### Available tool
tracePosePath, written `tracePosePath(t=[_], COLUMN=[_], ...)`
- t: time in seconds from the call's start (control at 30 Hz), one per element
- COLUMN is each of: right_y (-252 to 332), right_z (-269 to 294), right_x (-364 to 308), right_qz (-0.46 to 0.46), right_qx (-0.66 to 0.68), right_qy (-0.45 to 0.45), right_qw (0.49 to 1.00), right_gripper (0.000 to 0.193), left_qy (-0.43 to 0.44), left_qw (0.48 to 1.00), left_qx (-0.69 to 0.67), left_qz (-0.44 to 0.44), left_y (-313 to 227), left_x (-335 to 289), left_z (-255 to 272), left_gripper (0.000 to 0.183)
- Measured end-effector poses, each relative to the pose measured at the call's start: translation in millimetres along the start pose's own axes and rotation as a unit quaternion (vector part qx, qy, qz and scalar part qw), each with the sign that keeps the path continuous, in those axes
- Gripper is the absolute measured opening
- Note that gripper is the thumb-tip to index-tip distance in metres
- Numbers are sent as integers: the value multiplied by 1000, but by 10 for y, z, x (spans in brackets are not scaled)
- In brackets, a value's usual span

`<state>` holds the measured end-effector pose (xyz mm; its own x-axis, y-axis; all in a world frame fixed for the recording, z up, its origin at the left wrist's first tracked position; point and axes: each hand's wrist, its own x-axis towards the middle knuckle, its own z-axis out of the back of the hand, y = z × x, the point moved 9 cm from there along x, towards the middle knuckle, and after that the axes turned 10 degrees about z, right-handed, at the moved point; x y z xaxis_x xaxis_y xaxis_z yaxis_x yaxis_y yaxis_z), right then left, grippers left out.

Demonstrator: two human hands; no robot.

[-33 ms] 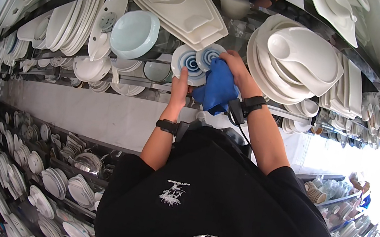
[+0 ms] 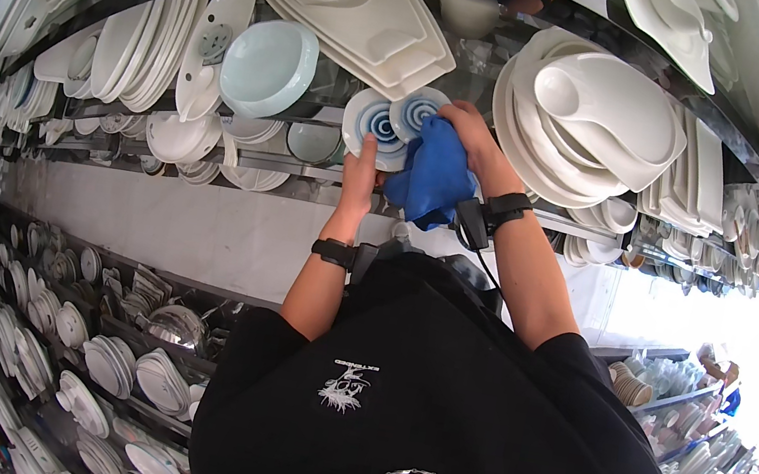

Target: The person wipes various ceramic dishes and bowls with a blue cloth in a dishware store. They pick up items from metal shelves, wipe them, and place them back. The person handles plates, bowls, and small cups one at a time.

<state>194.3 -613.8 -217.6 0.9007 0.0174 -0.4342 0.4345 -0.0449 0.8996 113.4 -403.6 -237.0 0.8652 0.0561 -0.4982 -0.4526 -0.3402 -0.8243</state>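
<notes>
My left hand (image 2: 360,173) grips a small white dish with blue concentric rings (image 2: 376,122), its thumb lying over the near rim. A second, smaller blue-ringed dish (image 2: 415,113) overlaps the first at its right. My right hand (image 2: 467,133) pinches that one at its right edge, and a bunched blue cloth (image 2: 435,181) hangs from the same hand. Cloth and dishes hide most of the fingers on both hands. The two dishes are held just in front of the shelf, face up toward me.
A pale blue oval bowl (image 2: 269,67) sits left of my hands. Stacked angular white platters (image 2: 365,31) lie just beyond them. At the right rises a pile of large white oval plates (image 2: 594,113). Behind me, more racks hold stacked plates (image 2: 108,367).
</notes>
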Motion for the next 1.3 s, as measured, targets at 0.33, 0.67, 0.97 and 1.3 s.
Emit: tracePosePath(t=[0.33, 0.67, 0.97, 1.3], right_y=[-28, -111, -31, -418], right_z=[-98, -131, -83, 416], right_x=[-306, -479, -711, -842], right_qz=[4, -2, 36, 66], right_qx=[107, 107, -75, -65], right_qy=[46, 61, 92, -50], right_qw=[993, 992, 992, 994], right_gripper=[70, 61, 73, 55], left_qy=[0, 46, 46, 72], left_qw=[1000, 999, 996, 993], left_qx=[4, 16, 41, -54], left_qz=[5, -19, 61, 71], left_y=[6, 87, 210, 276], left_x=[-107, -121, -148, -131], left_z=[-78, -259, -308, -549], left_gripper=[37, 57, 34, 18])
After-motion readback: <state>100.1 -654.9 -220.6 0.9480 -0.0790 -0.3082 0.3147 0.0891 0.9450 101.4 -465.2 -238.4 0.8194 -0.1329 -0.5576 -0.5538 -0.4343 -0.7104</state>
